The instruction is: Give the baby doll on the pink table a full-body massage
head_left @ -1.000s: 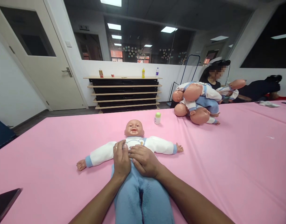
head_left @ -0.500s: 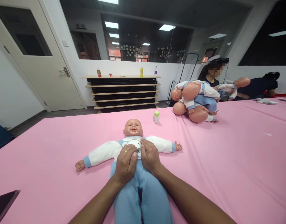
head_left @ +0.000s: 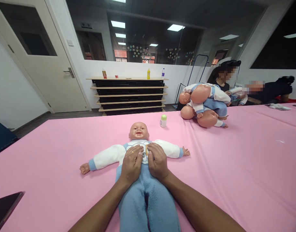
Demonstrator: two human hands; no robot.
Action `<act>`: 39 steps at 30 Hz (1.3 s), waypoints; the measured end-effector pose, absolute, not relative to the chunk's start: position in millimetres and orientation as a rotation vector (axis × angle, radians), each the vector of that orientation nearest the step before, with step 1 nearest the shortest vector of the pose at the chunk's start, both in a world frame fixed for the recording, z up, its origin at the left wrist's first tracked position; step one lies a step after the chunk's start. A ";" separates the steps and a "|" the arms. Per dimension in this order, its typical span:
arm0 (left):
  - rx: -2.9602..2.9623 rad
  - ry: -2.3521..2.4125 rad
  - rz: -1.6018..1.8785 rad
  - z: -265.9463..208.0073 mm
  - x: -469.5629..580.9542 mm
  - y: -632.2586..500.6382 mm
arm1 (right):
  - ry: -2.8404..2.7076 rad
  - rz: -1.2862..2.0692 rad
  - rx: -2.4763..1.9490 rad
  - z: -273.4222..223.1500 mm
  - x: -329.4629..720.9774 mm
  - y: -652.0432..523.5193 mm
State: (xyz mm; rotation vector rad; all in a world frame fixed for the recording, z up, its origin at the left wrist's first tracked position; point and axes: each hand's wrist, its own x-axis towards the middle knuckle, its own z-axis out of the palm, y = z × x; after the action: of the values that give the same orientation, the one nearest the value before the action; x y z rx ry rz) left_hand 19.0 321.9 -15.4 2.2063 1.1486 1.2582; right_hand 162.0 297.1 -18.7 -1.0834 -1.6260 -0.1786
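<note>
A baby doll (head_left: 139,130) lies face up on the pink-covered table (head_left: 56,151), head away from me and arms spread wide. It wears a white top with blue cuffs and a bear print, and fuzzy blue trousers (head_left: 160,209). My left hand (head_left: 132,163), with a ring on one finger, rests palm down on the left side of its chest. Beside it, my right hand (head_left: 158,161) lies on the other side of the chest. Both hands have their fingers laid forward along the top, holding nothing; the bear print shows between them.
A small white bottle with a green cap (head_left: 163,121) stands beyond the doll's head. Several dolls are piled (head_left: 203,103) at the back right, near a person (head_left: 222,80) holding another doll. A dark flat device (head_left: 6,207) lies at the near left.
Both hands have slid slightly up the doll's chest, and their fingers are a little straighter. The whole view has shifted slightly; the doll stays in place.
</note>
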 end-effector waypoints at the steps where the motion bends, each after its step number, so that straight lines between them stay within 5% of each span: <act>1: 2.150 1.191 1.286 -16.0 18.6 322.5 | -1.627 -0.183 -1.067 -18.6 161.7 297.2; 12: 1.836 1.535 1.439 -18.4 11.2 330.5 | -2.097 -0.135 -0.769 -4.7 161.5 296.4; 20: 2.107 1.143 1.599 -9.2 11.8 311.0 | -2.302 0.006 -0.827 2.1 158.0 304.5; 33: 2.404 0.785 1.374 -9.2 11.4 306.8 | -1.802 -0.051 -1.431 -22.7 161.9 305.7; 39: 2.642 1.024 0.928 -5.2 15.8 316.3 | -1.722 -0.205 -1.311 -21.9 165.2 300.7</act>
State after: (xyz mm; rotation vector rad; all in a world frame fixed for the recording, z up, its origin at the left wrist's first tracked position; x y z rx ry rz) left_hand 15.8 316.3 -5.2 2.6419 1.0241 0.9277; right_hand 165.2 300.7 -21.9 -1.3110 -1.7219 -0.2048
